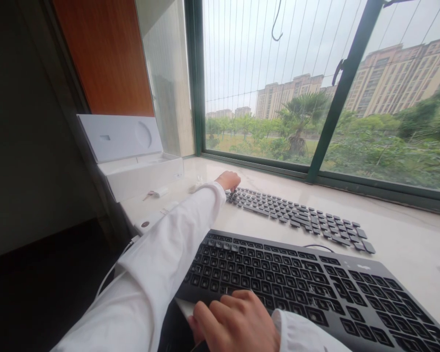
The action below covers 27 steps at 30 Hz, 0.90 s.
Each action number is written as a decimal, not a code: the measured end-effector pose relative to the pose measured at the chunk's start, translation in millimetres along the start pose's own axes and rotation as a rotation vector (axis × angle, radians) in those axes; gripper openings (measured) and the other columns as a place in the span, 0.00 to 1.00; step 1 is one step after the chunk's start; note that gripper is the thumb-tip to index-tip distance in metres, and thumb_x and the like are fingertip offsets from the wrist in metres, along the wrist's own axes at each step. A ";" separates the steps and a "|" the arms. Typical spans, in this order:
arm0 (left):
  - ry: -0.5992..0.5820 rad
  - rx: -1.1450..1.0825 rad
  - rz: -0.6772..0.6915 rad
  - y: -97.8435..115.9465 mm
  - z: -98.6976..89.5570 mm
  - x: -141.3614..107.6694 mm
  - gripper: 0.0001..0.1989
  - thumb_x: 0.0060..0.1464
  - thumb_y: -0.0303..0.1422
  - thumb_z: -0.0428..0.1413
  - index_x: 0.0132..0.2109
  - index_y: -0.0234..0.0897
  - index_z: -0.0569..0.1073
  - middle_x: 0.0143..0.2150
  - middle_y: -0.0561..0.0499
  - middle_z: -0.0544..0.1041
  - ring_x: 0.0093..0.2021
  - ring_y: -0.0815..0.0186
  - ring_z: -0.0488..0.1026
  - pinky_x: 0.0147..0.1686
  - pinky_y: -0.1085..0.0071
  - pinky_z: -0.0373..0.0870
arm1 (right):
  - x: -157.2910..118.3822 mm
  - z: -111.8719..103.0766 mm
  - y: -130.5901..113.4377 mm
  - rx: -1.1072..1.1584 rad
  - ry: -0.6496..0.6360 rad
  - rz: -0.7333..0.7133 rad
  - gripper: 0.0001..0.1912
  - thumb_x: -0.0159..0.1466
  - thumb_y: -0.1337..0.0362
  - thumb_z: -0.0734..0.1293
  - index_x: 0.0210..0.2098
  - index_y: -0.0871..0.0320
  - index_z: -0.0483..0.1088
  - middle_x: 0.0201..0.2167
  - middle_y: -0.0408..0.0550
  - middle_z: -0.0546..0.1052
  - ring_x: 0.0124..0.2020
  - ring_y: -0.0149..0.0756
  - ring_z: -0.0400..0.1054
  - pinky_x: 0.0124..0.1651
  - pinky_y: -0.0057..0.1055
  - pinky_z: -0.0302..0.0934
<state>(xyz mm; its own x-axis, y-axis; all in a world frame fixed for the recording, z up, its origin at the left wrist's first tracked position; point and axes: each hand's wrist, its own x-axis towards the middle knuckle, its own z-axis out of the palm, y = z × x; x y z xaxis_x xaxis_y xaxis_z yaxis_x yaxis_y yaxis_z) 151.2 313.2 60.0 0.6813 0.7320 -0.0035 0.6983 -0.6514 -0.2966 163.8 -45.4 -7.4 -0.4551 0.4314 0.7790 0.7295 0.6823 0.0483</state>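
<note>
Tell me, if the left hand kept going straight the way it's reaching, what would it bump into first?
Probably the window frame. The left hand sits at the end of the loose keycaps; depth is hard to judge.

A single head-worn camera looks forward and down across the sill (407, 244) toward the window (315, 98). It sits close above the near keyboard (315, 288), which fills the lower frame, its right end cut off by the edge. Beyond that keyboard the view reaches the loose keys (300, 217), then the window. Left of the keyboard stands a white box (139, 171).
</note>
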 end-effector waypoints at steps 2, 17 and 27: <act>0.000 -0.001 -0.003 0.6 -1.5 -1.7 0.08 0.44 0.27 0.63 0.36 0.35 0.80 0.40 0.41 0.79 0.41 0.59 0.75 0.43 0.69 0.66 | -0.3 0.3 -0.1 -0.001 0.000 0.003 0.15 0.60 0.64 0.65 0.21 0.55 0.57 0.11 0.34 0.63 0.12 0.27 0.56 0.22 0.32 0.40; 0.046 -0.066 -0.013 -4.7 -2.4 -19.9 0.07 0.48 0.26 0.59 0.35 0.39 0.80 0.36 0.47 0.80 0.39 0.63 0.75 0.41 0.72 0.65 | -5.3 1.5 3.9 0.037 -0.094 -0.006 0.13 0.63 0.64 0.64 0.24 0.55 0.57 0.13 0.34 0.65 0.14 0.28 0.58 0.23 0.32 0.40; 0.149 -0.138 -0.088 -3.5 -5.5 -35.6 0.10 0.53 0.28 0.55 0.41 0.41 0.80 0.45 0.47 0.78 0.46 0.63 0.72 0.46 0.71 0.64 | -0.3 -5.3 1.7 0.046 -0.126 -0.013 0.13 0.63 0.65 0.63 0.24 0.55 0.58 0.13 0.34 0.65 0.15 0.28 0.58 0.24 0.32 0.40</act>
<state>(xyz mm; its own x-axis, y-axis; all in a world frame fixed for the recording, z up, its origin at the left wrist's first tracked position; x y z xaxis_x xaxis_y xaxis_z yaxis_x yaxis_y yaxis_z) 125.7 288.3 66.4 0.6346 0.7559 0.1609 0.7726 -0.6153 -0.1562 168.0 -47.5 -4.2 -0.5267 0.4913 0.6937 0.7003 0.7133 0.0266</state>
